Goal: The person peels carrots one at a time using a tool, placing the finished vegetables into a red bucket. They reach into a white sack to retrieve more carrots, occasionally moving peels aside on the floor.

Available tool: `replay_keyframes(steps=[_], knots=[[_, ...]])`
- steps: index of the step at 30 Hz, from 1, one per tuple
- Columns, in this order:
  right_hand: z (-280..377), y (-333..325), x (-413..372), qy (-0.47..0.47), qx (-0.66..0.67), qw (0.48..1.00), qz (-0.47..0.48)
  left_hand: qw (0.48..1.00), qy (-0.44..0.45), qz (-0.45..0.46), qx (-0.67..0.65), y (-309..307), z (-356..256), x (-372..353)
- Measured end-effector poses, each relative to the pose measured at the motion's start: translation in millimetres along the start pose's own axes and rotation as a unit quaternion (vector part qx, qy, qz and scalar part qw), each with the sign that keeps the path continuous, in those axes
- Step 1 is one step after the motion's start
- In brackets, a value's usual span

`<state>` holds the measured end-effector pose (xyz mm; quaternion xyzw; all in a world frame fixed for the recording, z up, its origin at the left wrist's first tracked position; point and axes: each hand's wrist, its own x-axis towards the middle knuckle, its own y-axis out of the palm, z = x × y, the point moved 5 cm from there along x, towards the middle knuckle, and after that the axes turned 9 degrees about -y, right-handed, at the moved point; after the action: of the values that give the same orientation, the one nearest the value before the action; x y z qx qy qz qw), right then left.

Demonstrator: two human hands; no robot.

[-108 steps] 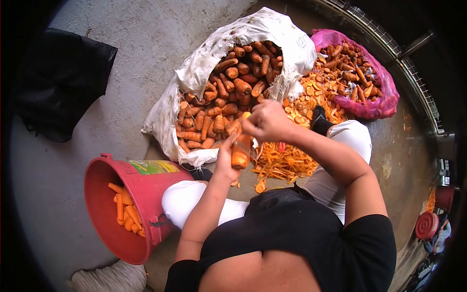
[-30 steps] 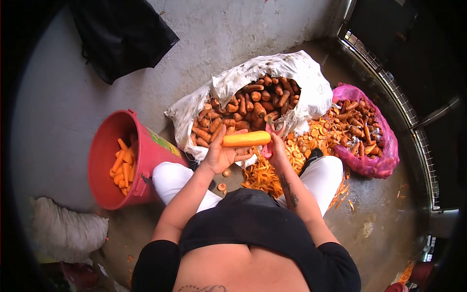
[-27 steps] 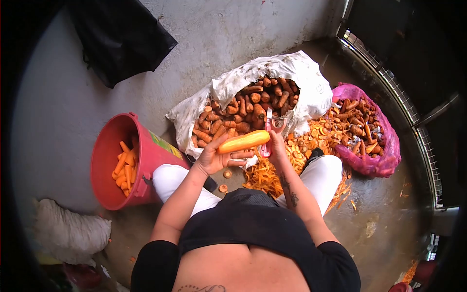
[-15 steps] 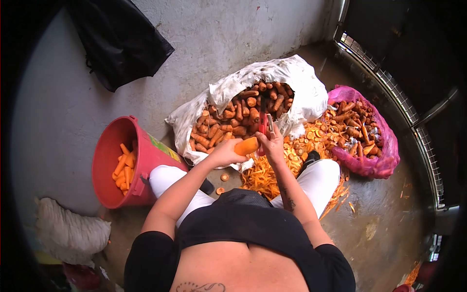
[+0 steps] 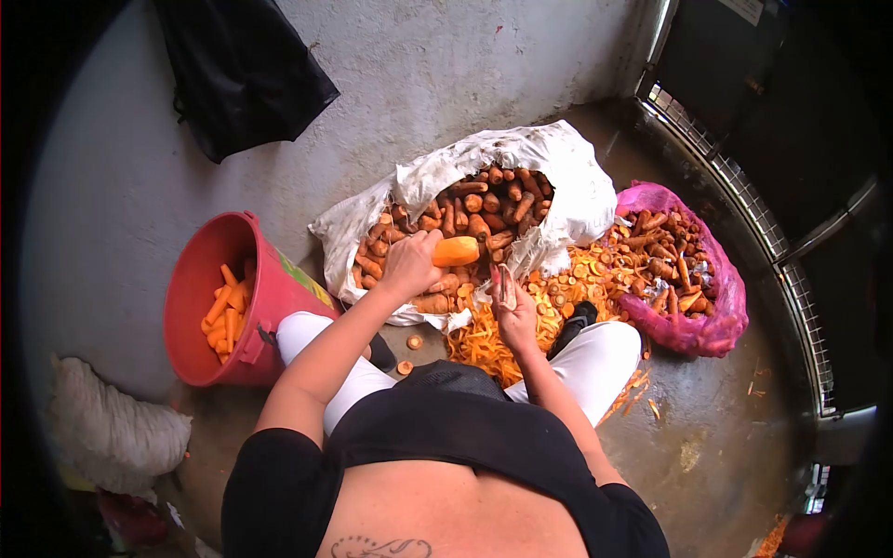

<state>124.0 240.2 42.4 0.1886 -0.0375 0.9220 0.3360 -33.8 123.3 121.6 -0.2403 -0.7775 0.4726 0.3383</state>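
Raised over the mouth of the white sack, my left hand (image 5: 412, 266) is closed around the thick end of a peeled carrot (image 5: 457, 251). The carrot points right, bright orange and smooth. Just below and to its right, my right hand (image 5: 517, 316) grips a slim red and metal peeler (image 5: 505, 284) that points upward, apart from the carrot; the fingers partly cover it. Unpeeled carrots (image 5: 479, 226) fill the torn white sack (image 5: 567, 167) behind both hands. Under my right hand lies a heap of orange peel strips (image 5: 479, 344), with cut carrot ends (image 5: 584, 272) to its right.
A red bucket (image 5: 200, 279) holding peeled carrots (image 5: 226, 312) leans at my left knee. To the right sits a pink bag (image 5: 721, 298) with carrot scraps. A black bag (image 5: 246, 84) hangs on the wall. A pale sack (image 5: 116, 428) lies at lower left, and a dark gate stands right.
My left hand has moved up and left with the carrot. My right hand has come down, so the carrot and the peeler are farther apart. The view has shifted slightly.
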Motion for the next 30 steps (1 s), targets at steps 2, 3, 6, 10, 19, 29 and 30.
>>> replay_keyframes(steps=[2, 3, 6, 10, 19, 29, 30], knots=[[6, 2, -2, 0.035, -0.037, 0.998, 0.034, 1.0, -0.022, 0.014, -0.003, 7, 4, -2], [6, 2, -2, 0.026, -0.058, 0.997, 0.037, 0.999, -0.027, 0.024, -0.002, 7, 3, -3], [1, 9, -3, -0.007, -0.103, 0.994, 0.033, 0.998, -0.043, 0.048, 0.001, 9, 3, -6], [2, 15, -4, -0.033, -0.122, 0.99, 0.063, 0.996, -0.065, 0.066, -0.007, 7, 2, -8], [4, 13, -2, 0.017, -0.156, 0.987, 0.043, 0.99, -0.097, 0.1, 0.002, 7, 5, -5], [8, 18, -2, 0.056, -0.234, 0.969, 0.05, 0.995, -0.091, 0.043, 0.015, 15, 13, -13], [-2, 18, -4, 0.069, -0.223, 0.971, 0.056, 0.994, -0.097, 0.044, 0.004, 15, 13, -14]])
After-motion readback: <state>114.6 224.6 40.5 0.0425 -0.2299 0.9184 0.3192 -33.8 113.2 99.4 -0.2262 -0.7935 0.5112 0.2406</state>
